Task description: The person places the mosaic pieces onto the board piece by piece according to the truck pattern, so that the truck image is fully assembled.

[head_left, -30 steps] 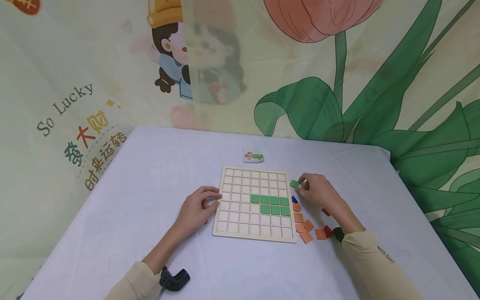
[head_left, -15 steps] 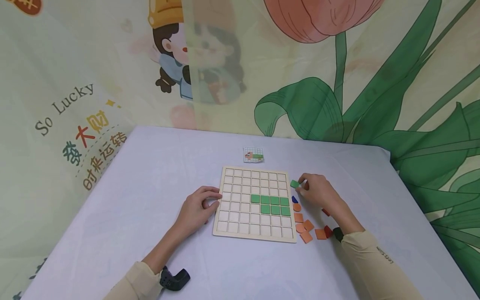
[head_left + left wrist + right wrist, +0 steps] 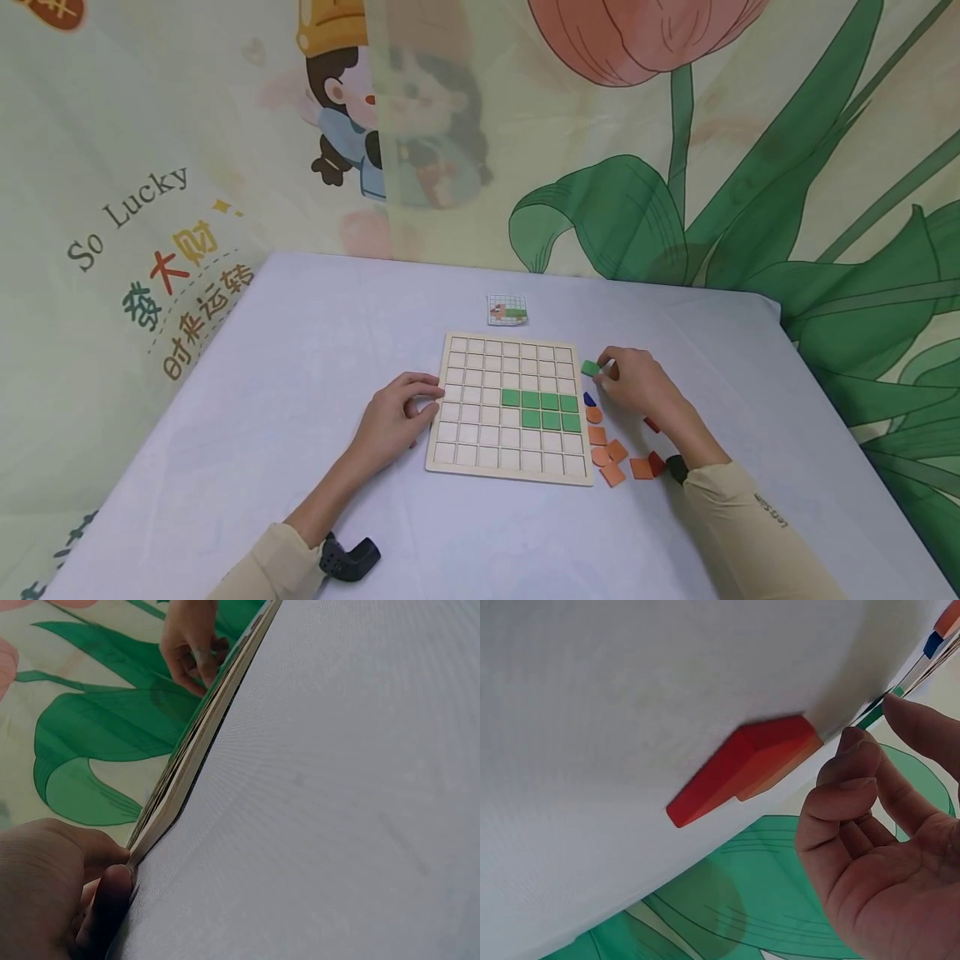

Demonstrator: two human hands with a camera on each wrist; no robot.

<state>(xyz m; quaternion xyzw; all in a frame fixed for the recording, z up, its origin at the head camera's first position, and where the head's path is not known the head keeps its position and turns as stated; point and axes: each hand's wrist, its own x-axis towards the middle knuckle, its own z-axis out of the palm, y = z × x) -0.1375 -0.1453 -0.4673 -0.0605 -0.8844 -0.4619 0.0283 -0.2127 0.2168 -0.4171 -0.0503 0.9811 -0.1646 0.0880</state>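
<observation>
A pale wooden grid board (image 3: 468, 433) lies on the table, with several green square tiles (image 3: 550, 402) set in two rows at its right side. My left hand (image 3: 393, 412) holds the board's left edge, thumb and index fingertip together at the rim; in the left wrist view these fingertips (image 3: 116, 877) meet the board's corner. Just off the board's right edge, my right hand (image 3: 633, 383) pinches a loose green square tile (image 3: 590, 367) between thumb and index finger. The right wrist view shows only a sliver of this tile (image 3: 871, 714), the other fingers curled beside it.
Beside the board's right edge lie a dark blue piece (image 3: 589, 399), several orange pieces (image 3: 617, 451) and a red piece (image 3: 656, 463). Another red piece (image 3: 652, 424) is partly behind the right forearm. A small picture card (image 3: 507, 310) lies beyond the board.
</observation>
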